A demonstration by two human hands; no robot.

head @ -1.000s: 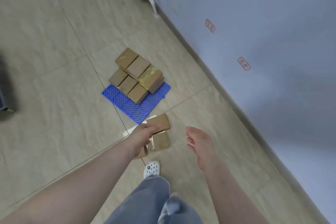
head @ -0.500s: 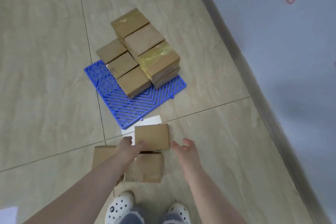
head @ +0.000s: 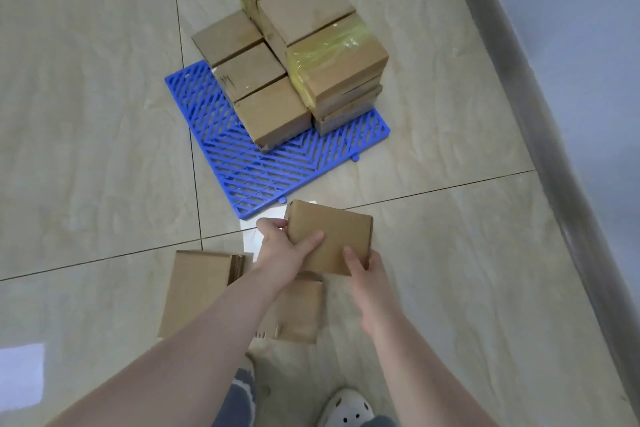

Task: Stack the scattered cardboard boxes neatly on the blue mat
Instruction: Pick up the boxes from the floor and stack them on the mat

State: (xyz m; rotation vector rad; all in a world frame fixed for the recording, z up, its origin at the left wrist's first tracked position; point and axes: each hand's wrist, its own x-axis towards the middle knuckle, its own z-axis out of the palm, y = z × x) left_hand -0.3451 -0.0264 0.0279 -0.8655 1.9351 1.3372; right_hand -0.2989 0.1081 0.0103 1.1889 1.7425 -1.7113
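Two boxes are left on the floor (head: 86,149) below and behind the fingers: a flat box (head: 195,291) to the left of the left hand (head: 282,253), and another box (head: 299,310) under both wrists, partly hidden by the left forearm. Between the hands sits the held box (head: 329,236), just short of the near edge of the blue mat (head: 249,170). The left hand's fingers curl round its left edge with the thumb laid across the top. The right hand (head: 363,274) grips its near right corner, thumb on top. A white sheet (head: 251,236) lies on the floor beneath the left fingers. Ahead of the fingers, the stacked boxes (head: 294,55) fill the far part of the mat, taller on the right. By my judgement most of the stacking is done; three boxes remain, counting the one in hand.
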